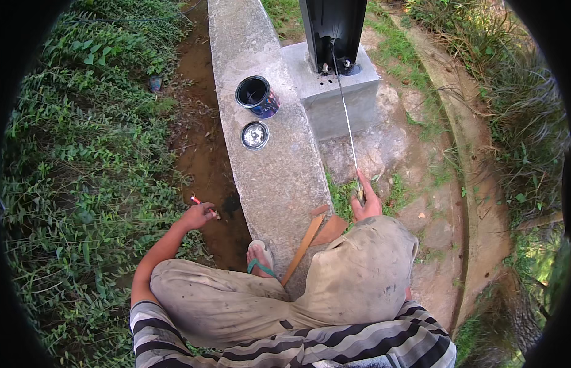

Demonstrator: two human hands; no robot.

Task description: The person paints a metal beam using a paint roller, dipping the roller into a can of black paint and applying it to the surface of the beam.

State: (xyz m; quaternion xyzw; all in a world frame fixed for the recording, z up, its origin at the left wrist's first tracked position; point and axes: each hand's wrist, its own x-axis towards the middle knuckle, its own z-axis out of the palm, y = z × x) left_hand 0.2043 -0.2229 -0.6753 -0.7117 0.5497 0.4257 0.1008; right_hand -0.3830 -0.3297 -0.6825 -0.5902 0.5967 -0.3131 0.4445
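Observation:
My right hand (367, 199) is closed round the handle of a long thin metal rod (348, 119). The rod reaches forward to the foot of a black steel column (334, 27), where its dark tip is too small to make out. My left hand (198, 216), off to the left over the muddy ditch, is closed on a slim red-and-white stick-like thing (196, 200); its kind cannot be told. On the concrete ledge stands an open paint can (270, 105) with dark paint inside. Its round lid (255, 135) lies just in front of it.
The column is bolted to a concrete block (341, 110) right of the ledge (255, 178). A wooden strip (304, 248) and broken brown pieces (329, 230) lie by my sandalled foot (259, 257). A muddy ditch (203, 147) and dense plants (95, 184) border the left side.

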